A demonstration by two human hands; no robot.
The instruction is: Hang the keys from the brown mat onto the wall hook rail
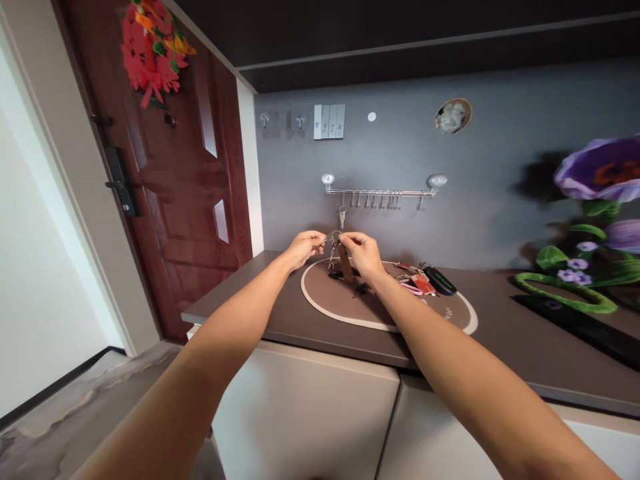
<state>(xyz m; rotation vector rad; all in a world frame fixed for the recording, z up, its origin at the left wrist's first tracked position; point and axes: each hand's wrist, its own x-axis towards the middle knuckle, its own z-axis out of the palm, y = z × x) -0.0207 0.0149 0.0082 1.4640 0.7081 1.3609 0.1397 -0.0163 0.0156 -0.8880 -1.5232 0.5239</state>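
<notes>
Both arms reach forward over the counter [260, 310], whose front edge runs diagonally from lower right up to a corner at left. Past that corner there is open floor up to the dark red door [170, 200]. White cabinet fronts [300, 407] sit below the counter edge. The left hand [306, 247] and right hand [364, 255] meet in the air above the near-left part of the oval mat [330, 303], close to the grey wall. Between them is a key bunch [336, 237] on a metal ring, with a brown strap [345, 261] hanging down towards the mat. The right hand's fingertips pinch the ring at the top. The left hand's fingers are closed in a pinch at the ring's left side; whether they grip the ring itself or a key on it is too small to tell. The hook rail [383, 193] is on the wall just above the hands, with a single key [343, 215] hanging from its left end directly over the bunch. The other hooks look bare. The mat serves as the tray: more keys and fobs [425, 280] in red, pink and black lie on its far right part, and small dark items lie under the hands. Its front and left areas are bare. Purple flower decor [600, 173] takes up the counter's right end.
</notes>
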